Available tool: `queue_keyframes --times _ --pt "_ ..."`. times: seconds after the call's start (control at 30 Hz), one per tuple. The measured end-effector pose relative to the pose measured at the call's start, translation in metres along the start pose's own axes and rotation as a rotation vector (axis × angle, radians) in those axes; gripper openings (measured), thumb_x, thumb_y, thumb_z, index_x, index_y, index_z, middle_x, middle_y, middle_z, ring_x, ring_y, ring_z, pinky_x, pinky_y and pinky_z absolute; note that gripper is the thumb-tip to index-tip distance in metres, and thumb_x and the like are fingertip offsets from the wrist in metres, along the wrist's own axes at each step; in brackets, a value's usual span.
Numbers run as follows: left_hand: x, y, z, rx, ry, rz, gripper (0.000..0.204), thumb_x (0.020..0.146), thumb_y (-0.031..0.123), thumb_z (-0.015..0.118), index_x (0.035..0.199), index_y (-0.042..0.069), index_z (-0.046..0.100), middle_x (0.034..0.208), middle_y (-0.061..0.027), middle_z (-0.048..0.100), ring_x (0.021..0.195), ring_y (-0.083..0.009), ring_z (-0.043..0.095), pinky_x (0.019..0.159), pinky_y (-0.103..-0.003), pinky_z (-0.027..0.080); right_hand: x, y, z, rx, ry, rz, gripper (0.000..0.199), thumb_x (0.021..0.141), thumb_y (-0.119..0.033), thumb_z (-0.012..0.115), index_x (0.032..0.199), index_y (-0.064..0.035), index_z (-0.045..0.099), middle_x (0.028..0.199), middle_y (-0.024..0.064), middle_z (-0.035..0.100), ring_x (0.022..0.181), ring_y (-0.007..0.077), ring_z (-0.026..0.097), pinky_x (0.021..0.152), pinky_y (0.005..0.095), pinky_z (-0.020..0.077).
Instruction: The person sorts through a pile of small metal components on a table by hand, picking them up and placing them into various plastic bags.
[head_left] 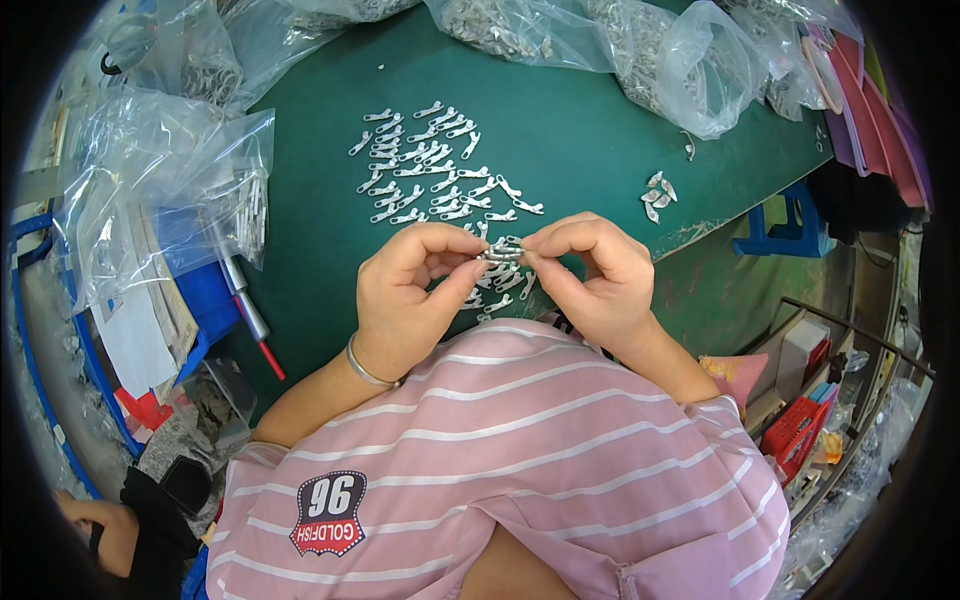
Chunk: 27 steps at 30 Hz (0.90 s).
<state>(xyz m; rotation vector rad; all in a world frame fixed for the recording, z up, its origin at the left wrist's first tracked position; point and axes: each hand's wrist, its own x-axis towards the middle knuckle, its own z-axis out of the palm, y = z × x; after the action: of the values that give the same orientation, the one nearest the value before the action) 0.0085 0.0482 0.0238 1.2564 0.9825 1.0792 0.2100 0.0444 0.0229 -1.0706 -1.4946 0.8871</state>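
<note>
My left hand pinches one end of a small silver metal part between thumb and fingertips. At its other end, the thumb and forefinger of my right hand are closed on it too. It is too small to tell whether this is one piece or two joined. Beyond my hands, many small silver metal pieces, each long with a slot or hole at one end, lie spread over the green tabletop. More such pieces lie under and between my hands, partly hidden by them.
Clear plastic bags of metal parts line the far edge. Several silver bits lie at the right. To the left are a clear bag, a blue bin and a red-tipped rod. A blue stool stands beyond the right edge.
</note>
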Motion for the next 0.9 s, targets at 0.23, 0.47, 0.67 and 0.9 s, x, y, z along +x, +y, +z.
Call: queue_keyframes --times 0.23,0.47,0.67,0.9 --pt "0.0001 -0.0010 0.0001 -0.002 0.011 0.026 0.021 0.086 -0.011 0.071 0.105 -0.005 0.066 0.104 -0.0101 0.068 0.093 -0.0140 0.070 0.082 -0.026 0.060 -0.0005 0.0012 0.0017 0.013 0.006 0.017 0.014 0.079 0.011 0.072 0.085 0.0002 0.066 0.087 0.0117 0.073 0.078 0.0198 0.071 0.068 0.0287 0.0568" --pt "0.0005 0.0020 0.0006 0.129 0.034 0.125 0.020 0.083 -0.012 0.073 0.101 -0.003 0.068 0.102 -0.0102 0.069 0.091 -0.0146 0.070 0.080 -0.026 0.060 -0.0001 0.0000 0.0010 0.010 -0.008 0.008 0.015 0.078 0.011 0.072 0.085 -0.0003 0.066 0.087 0.0120 0.073 0.079 0.0213 0.072 0.069 0.0299 0.0571" --pt "0.0010 -0.0005 -0.0010 0.250 0.058 0.227 0.022 0.079 -0.011 0.076 0.098 -0.001 0.069 0.097 -0.0117 0.072 0.087 -0.0172 0.071 0.076 -0.026 0.060 -0.0004 -0.0009 -0.0004 0.016 -0.031 0.007 0.015 0.077 0.012 0.072 0.086 0.0000 0.066 0.088 0.0130 0.074 0.082 0.0224 0.074 0.072 0.0302 0.0585" --pt "0.0024 0.0000 -0.0025 0.342 0.055 0.324 0.023 0.076 -0.011 0.077 0.094 0.001 0.067 0.094 -0.0127 0.074 0.085 -0.0228 0.072 0.071 -0.029 0.058 -0.0018 -0.0002 -0.0009 0.070 -0.040 0.040 0.017 0.077 0.013 0.070 0.087 -0.0001 0.067 0.091 0.0137 0.075 0.084 0.0219 0.075 0.073 0.0302 0.0596"
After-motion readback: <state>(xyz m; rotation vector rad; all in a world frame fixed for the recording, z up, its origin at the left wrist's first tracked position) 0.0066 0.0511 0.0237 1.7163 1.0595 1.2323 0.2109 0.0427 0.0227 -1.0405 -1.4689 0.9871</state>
